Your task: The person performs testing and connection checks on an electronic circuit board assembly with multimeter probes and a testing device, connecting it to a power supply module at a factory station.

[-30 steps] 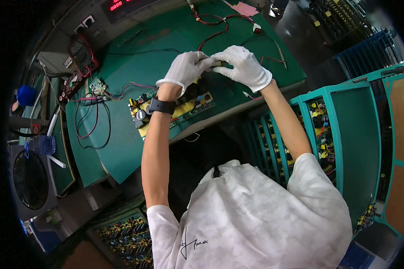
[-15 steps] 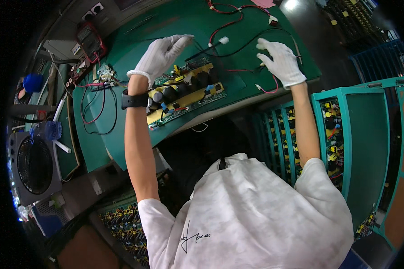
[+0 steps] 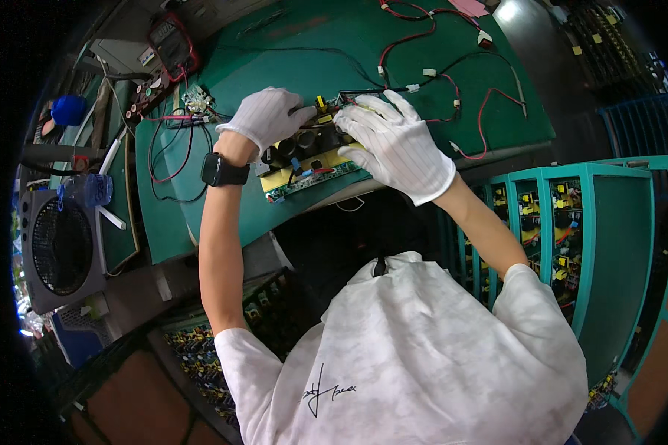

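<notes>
A circuit board (image 3: 313,180) with black cylinders, yellow blocks and blue parts lies on the green mat under both hands. My left hand (image 3: 266,119), in a white glove, is curled over the board's far left part. Its thumb points right, toward a yellow part, and its other fingertips are mostly hidden. My right hand (image 3: 399,144), also gloved, reaches over the board's right end. Its fingers are stretched and spread, with the thumb at the near side; the tips touch or hover over parts there, I cannot tell which.
A red-rimmed multimeter (image 3: 174,46) stands at the far left, near looped test leads (image 3: 153,152). Red and black wires (image 3: 384,55) with white connectors lie beyond the board. A fan (image 3: 61,245) is at the left. Green racks of boards (image 3: 583,222) stand at the right.
My right hand has come left from the wires at the right onto the board's right end. My left hand has lowered onto the board. The view has shifted slightly.
</notes>
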Motion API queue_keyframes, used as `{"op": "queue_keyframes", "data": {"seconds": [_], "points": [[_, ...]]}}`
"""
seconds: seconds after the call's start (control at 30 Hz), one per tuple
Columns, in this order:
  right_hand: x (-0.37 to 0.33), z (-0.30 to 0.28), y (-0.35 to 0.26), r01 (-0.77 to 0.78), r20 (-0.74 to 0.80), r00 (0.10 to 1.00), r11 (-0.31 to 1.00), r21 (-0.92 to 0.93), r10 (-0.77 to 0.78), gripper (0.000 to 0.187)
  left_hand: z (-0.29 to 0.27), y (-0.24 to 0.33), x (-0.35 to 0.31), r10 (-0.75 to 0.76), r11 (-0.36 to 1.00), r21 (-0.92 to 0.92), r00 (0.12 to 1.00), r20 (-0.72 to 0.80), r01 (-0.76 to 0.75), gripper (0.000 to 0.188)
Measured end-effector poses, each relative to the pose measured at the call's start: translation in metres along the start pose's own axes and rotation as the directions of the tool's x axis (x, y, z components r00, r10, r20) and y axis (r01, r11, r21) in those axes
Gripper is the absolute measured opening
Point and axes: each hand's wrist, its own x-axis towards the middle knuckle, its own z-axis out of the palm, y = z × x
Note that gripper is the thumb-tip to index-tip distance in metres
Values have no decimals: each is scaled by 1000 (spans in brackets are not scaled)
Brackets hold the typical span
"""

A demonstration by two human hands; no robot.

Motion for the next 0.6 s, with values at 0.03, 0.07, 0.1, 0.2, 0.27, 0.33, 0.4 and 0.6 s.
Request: {"op": "queue_keyframes", "data": {"seconds": [0.03,0.07,0.1,0.2,0.27,0.33,0.4,0.6], "points": [[2,5,-2,-29,15,999,999,-37,29,43,5,-2,0,43,998,-40,998,-36,-44,44],[3,9,-3,-56,30,998,996,-74,58,42,10,-4,-1,84,993,-79,994,-74,-89,42],[1,11,-3,-79,30,996,995,-52,81,40,12,-4,-1,162,975,-126,972,-168,-184,31],[-1,14,0,-80,42,996,996,-37,82,37,6,-8,-1,83,855,-478,963,-257,-201,23],[-1,12,3,-77,43,996,997,-30,79,35,-10,-13,-4,-19,745,-630,938,-347,-218,30],[-1,12,8,-68,44,997,997,-30,69,33,-31,-14,-1,-180,758,-650,943,-280,-48,33],[0,12,13,-70,36,997,997,29,69,32,-28,-40,15,-160,888,-460,920,-357,-24,39],[17,14,8,-36,104,994,999,34,32,38,-1,-66,3,-234,920,-392,789,-568,-10,51]]}}
